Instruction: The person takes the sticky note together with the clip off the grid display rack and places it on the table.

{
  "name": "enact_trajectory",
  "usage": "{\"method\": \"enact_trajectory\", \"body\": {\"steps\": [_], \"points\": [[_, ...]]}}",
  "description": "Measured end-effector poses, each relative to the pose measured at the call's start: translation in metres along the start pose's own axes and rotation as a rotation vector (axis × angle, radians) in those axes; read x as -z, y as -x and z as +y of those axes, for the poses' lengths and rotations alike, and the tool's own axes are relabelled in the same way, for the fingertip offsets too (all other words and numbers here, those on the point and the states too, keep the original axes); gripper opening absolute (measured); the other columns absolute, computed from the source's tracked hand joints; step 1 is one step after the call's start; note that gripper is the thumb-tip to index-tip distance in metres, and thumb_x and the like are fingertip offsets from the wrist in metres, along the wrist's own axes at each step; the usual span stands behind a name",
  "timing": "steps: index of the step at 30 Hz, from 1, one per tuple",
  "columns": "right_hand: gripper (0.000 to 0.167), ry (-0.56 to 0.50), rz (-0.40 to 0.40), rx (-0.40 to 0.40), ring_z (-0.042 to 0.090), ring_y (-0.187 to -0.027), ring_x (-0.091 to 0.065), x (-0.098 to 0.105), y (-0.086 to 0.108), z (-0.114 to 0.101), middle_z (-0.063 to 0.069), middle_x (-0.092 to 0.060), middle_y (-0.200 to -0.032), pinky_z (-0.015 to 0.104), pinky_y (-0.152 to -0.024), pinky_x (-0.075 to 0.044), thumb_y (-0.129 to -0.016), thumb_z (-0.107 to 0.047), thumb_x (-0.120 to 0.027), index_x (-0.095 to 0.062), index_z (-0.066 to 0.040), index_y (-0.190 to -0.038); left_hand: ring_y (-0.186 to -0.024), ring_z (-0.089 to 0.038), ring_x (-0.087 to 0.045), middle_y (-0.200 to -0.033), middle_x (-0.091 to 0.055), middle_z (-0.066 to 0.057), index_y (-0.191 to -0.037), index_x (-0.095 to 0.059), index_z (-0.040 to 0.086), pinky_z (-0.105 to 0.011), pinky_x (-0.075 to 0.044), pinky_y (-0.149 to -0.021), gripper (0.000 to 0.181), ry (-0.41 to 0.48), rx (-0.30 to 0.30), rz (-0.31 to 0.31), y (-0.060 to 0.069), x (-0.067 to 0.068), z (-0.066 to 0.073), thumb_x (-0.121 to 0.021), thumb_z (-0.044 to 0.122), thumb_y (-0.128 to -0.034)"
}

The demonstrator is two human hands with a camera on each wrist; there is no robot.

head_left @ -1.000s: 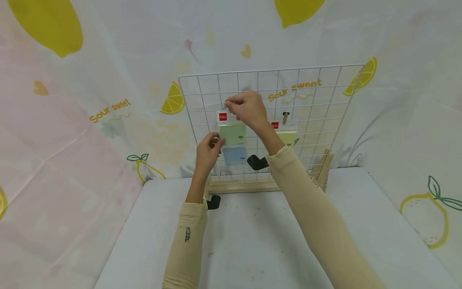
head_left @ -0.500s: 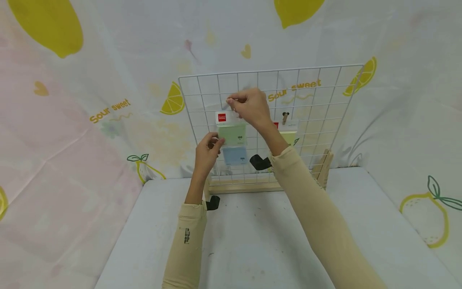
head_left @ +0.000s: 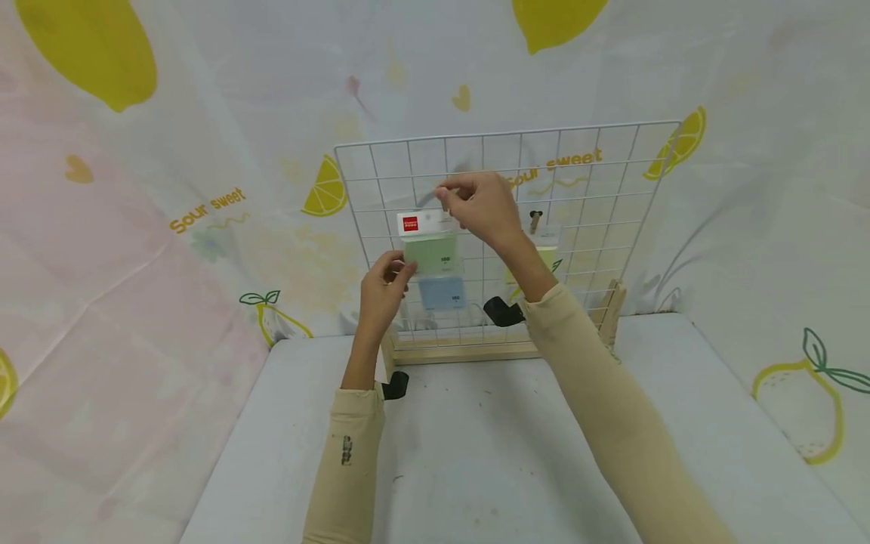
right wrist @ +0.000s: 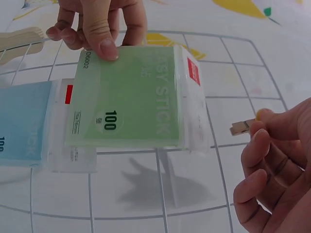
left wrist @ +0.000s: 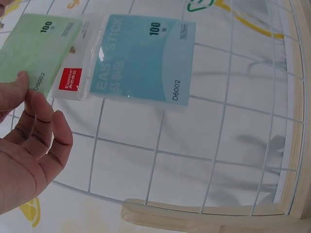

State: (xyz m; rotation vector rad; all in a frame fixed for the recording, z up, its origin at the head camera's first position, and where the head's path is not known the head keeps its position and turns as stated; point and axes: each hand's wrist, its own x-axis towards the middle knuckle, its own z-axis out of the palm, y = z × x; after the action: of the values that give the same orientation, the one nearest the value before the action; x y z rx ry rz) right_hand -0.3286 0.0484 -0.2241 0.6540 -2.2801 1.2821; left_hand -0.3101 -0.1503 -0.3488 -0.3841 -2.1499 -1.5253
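My left hand (head_left: 383,295) pinches the left edge of a green sticky-note pack (head_left: 431,255) in front of the wire grid. Between thumb and finger of my right hand (right wrist: 279,160) is a small wooden clothespin (right wrist: 242,127), apart from the pack's clear top flap. A blue pack (left wrist: 146,60) is at the grid just below the green one in the head view. In the right wrist view, the fingers of my left hand (right wrist: 99,24) grip the green pack (right wrist: 129,97) at its bottom edge.
A wire grid (head_left: 578,130) stands in a wooden base (head_left: 469,353) at the back of the white table (head_left: 462,453). Right of my right hand hangs a yellow pack (head_left: 549,258) under a clothespin (head_left: 535,220), partly behind my wrist. Patterned cloth surrounds the table.
The green pack has shifted slightly left with my left hand. My right hand has moved a little to the right, away from the pack's flap.
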Motion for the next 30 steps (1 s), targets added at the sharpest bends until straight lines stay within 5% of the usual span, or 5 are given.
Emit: {"method": "enact_trajectory", "body": {"steps": [5, 14, 21, 30], "points": [[0.022, 0.008, -0.019, 0.011, 0.021, -0.051, -0.054, 0.006, 0.006, 0.001, 0.011, -0.069, -0.075, 0.027, -0.045, -0.034, -0.097, -0.027, -0.065, -0.076, -0.011, -0.109, -0.075, -0.031, -0.056, -0.099, -0.066, -0.021, -0.119, -0.064, 0.002, -0.021, -0.045, -0.062, 0.026, 0.009, -0.002, -0.008, 0.004, 0.006, 0.001, -0.065, 0.016, -0.0973], [0.021, 0.082, -0.021, 0.038, 0.016, -0.052, -0.057, 0.015, 0.020, 0.003, 0.001, -0.068, -0.070, 0.027, -0.046, -0.037, -0.096, -0.030, -0.067, -0.077, -0.015, -0.106, -0.078, -0.033, -0.056, -0.098, -0.063, -0.025, -0.118, -0.062, -0.005, -0.021, -0.045, -0.063, 0.023, -0.020, 0.009, -0.005, 0.022, 0.020, 0.042, -0.063, 0.005, -0.0971], [0.020, 0.107, -0.023, 0.032, 0.015, -0.061, -0.058, 0.022, 0.033, 0.007, 0.000, -0.068, -0.072, 0.030, -0.048, -0.037, -0.095, -0.030, -0.068, -0.078, -0.015, -0.104, -0.075, -0.024, -0.054, -0.096, -0.064, -0.018, -0.119, -0.065, 0.005, -0.021, -0.047, -0.062, 0.025, -0.012, -0.002, 0.026, 0.020, 0.028, 0.004, -0.066, 0.016, -0.0969], [0.021, 0.108, -0.022, 0.031, 0.015, -0.060, -0.058, 0.029, 0.050, 0.020, 0.000, -0.070, -0.073, 0.028, -0.047, -0.034, -0.094, -0.031, -0.069, -0.078, -0.015, -0.104, -0.072, -0.017, -0.053, -0.093, -0.063, -0.015, -0.117, -0.066, 0.006, -0.018, -0.046, -0.060, 0.023, -0.027, -0.013, 0.062, 0.029, 0.043, -0.001, -0.067, 0.014, -0.0959]]}}
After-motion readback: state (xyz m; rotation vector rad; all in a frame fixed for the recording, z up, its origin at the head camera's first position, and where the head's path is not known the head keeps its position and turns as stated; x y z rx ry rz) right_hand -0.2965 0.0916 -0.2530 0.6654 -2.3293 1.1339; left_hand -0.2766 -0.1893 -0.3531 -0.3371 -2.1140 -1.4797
